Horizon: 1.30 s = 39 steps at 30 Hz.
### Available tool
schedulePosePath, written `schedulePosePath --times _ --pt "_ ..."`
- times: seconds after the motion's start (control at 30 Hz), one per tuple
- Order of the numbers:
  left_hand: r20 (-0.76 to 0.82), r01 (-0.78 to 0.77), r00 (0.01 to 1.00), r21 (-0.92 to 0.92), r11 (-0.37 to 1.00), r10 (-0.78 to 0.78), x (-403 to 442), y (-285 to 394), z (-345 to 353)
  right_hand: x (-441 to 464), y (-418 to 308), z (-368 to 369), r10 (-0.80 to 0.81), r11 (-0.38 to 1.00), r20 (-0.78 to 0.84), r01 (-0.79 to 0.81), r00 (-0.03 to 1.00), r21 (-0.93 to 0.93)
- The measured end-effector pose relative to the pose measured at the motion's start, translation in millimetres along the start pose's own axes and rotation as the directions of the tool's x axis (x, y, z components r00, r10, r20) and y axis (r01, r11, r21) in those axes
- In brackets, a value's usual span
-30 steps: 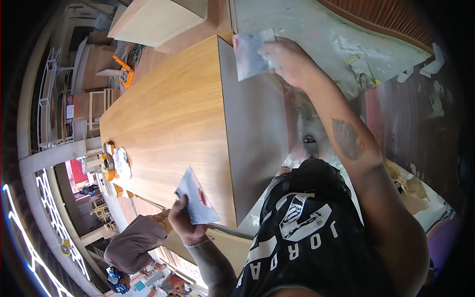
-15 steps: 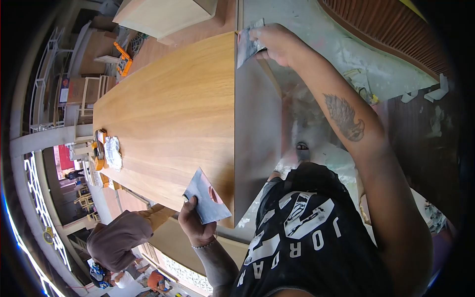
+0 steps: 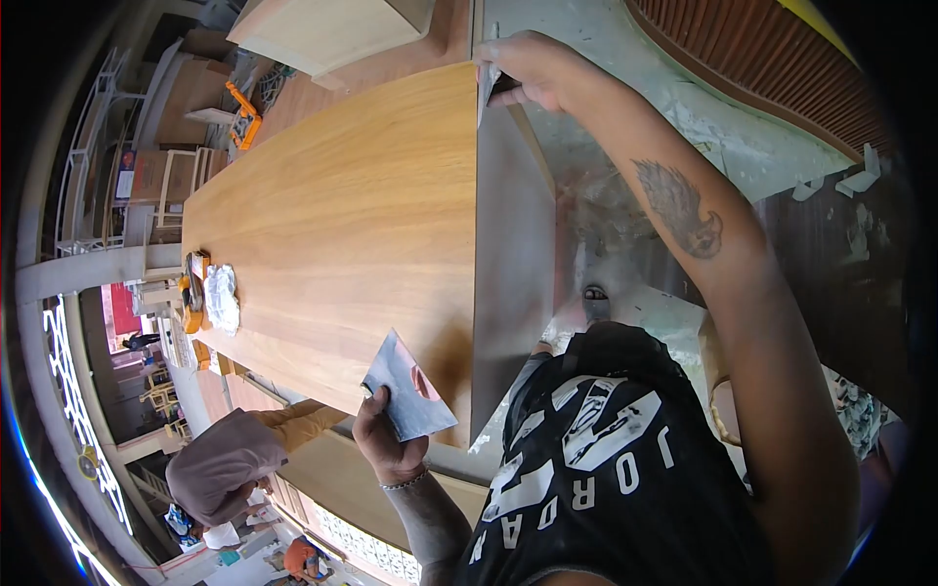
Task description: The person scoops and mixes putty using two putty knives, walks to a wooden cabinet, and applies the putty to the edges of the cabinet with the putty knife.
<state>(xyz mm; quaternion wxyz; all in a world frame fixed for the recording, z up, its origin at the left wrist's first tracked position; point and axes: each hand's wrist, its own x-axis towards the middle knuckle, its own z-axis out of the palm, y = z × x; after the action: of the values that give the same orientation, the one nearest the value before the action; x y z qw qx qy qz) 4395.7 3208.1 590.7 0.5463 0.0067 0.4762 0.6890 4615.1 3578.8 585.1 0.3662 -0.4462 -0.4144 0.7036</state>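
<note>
My left hand (image 3: 391, 439), with a bracelet at its wrist, pinches a flat grey sheet (image 3: 408, 386) with a pink mark, thumb on top, over the near end of the light wood panel (image 3: 332, 225). At the panel's upper right corner, my right hand (image 3: 532, 73) grips a second thin grey sheet (image 3: 487, 88). That sheet is nearly edge-on, along the edge where the wood top meets the grey side face (image 3: 508, 234). Some of the right fingers are hidden behind the hand.
On the panel's far left edge lie a crumpled white bundle (image 3: 223, 299) and an orange-and-black tool (image 3: 195, 291). A person in a brown shirt (image 3: 225, 467) bends at the lower left. A slatted brown panel (image 3: 752, 78) is at the upper right, above a dusty floor.
My right hand has moved up, and its sheet has turned from flat-facing to edge-on at the panel's edge. My left hand still holds its sheet. The view has shifted slightly.
</note>
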Motion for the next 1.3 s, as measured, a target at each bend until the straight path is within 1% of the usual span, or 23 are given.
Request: schedulePosePath --times 0.1,0.13,0.17,0.23,0.27,0.33,0.5,0.67,0.77,0.83,0.87,0.9,0.93,0.97,1.03,1.07,1.13,1.3 --pt "-0.002 -0.007 1.000 0.011 1.000 0.007 0.6 -0.3 2.1 0.0 -0.2 1.1 -0.041 0.997 -0.002 0.040 0.999 -0.064" --pt "0.012 0.008 1.000 -0.003 1.000 -0.008 1.1 0.0 3.4 1.6 0.1 -0.1 -0.055 0.993 -0.003 0.054 0.998 -0.101" --pt "0.025 0.023 0.999 -0.018 1.000 -0.023 1.8 0.5 4.2 0.9 1.3 -5.3 -0.057 0.993 -0.008 0.056 0.998 -0.100" --pt "0.032 0.034 0.999 -0.017 0.999 -0.033 3.7 2.5 1.3 -2.3 3.8 -20.1 -0.126 0.990 -0.008 0.127 0.992 0.064" --pt "0.033 0.044 0.999 -0.014 0.999 -0.043 3.2 2.1 -0.7 0.0 6.7 -23.0 -0.124 0.990 -0.006 0.124 0.992 0.062" --pt "0.032 0.043 0.999 -0.013 0.999 -0.042 2.7 2.1 -1.3 2.5 10.8 -25.6 -0.058 0.996 -0.018 0.059 0.998 0.067" --pt "0.042 0.039 0.998 0.014 0.999 -0.040 4.0 2.9 0.5 -0.9 11.8 -20.3 -0.015 1.000 -0.009 0.015 1.000 0.025" --pt "0.039 0.054 0.998 -0.028 0.998 -0.052 3.7 1.7 -3.3 9.0 14.5 -15.7 0.027 1.000 -0.012 -0.026 1.000 0.013" --pt "0.032 0.033 0.999 -0.047 0.998 -0.031 2.1 0.1 -1.5 9.8 9.5 -5.7 0.006 1.000 -0.003 -0.006 1.000 -0.009" --pt "0.041 0.045 0.998 -0.051 0.998 -0.042 3.7 1.0 -5.5 5.7 2.1 3.3 -0.055 0.994 0.004 0.056 0.998 -0.092" --pt "0.053 0.059 0.997 -0.054 0.997 -0.056 4.7 0.9 -6.6 6.7 2.2 2.5 -0.054 0.994 0.000 0.054 0.999 -0.092" --pt "0.055 0.062 0.997 -0.052 0.997 -0.059 5.3 0.2 -5.1 7.8 0.9 1.7 -0.061 0.987 -0.005 0.059 0.998 -0.148" --pt "0.099 0.070 0.993 -0.086 0.994 -0.062 6.0 -0.9 -2.7 8.8 0.0 1.1 -0.068 0.977 -0.007 0.065 0.998 -0.203" --pt "0.140 0.079 0.988 -0.121 0.990 -0.061 6.3 -1.4 -1.3 7.3 0.7 -2.2 -0.067 0.977 -0.007 0.064 0.998 -0.203" --pt "0.128 0.079 0.990 -0.130 0.988 -0.062 7.4 -0.7 -1.1 -2.3 -0.7 -12.0 -0.125 0.989 -0.050 0.120 0.991 -0.091" --pt "0.116 0.081 0.991 -0.133 0.988 -0.066 5.7 -0.3 -2.2 1.5 5.8 -18.0 -0.121 0.989 -0.045 0.117 0.992 -0.090" --pt "0.123 0.077 0.990 -0.116 0.990 -0.063 5.6 0.5 -3.3 8.3 13.5 -26.7 -0.033 0.999 -0.028 0.031 0.999 -0.042" --pt "0.138 0.104 0.987 -0.124 0.987 -0.087 7.4 1.2 -0.3 6.6 11.2 -20.8 -0.024 0.999 -0.016 0.024 1.000 -0.033"
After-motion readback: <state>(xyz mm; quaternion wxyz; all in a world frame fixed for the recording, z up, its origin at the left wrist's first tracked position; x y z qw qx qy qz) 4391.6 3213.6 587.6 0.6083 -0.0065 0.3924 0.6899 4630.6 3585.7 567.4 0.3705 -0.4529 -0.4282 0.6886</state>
